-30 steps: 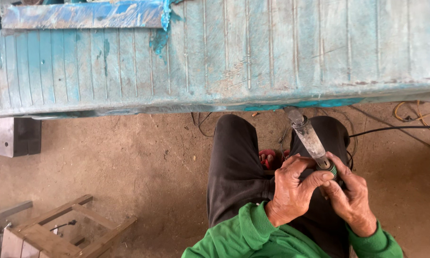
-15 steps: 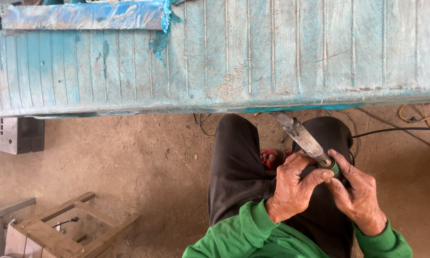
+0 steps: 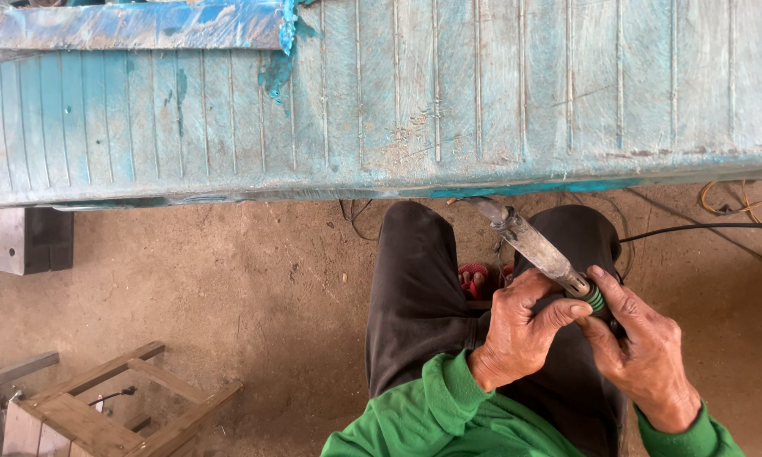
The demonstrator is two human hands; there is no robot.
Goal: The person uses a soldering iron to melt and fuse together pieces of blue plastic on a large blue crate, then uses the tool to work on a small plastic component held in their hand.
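Our left hand (image 3: 520,334) and right hand (image 3: 639,351) close together, both clamped on grinder (image 3: 537,250) above knees. We keep grip firm, nose low toward peeling turquoise panel (image 3: 415,101) edge ahead; cable (image 3: 702,227) kept clear.

The tool (image 3: 537,247) in the two hands looked like dull grey metal, scuffed and matt, with a ribbed green plastic collar near the grip; the long ribbed panel (image 3: 398,93) above was coated in worn turquoise paint, chalky and scratched, flaking to bare patches; the ground (image 3: 228,279) was rough, dusty earth; the stool (image 3: 101,406) was raw unpainted wood; the sleeves (image 3: 448,415) were soft green cloth, the trousers (image 3: 415,288) matt black fabric.
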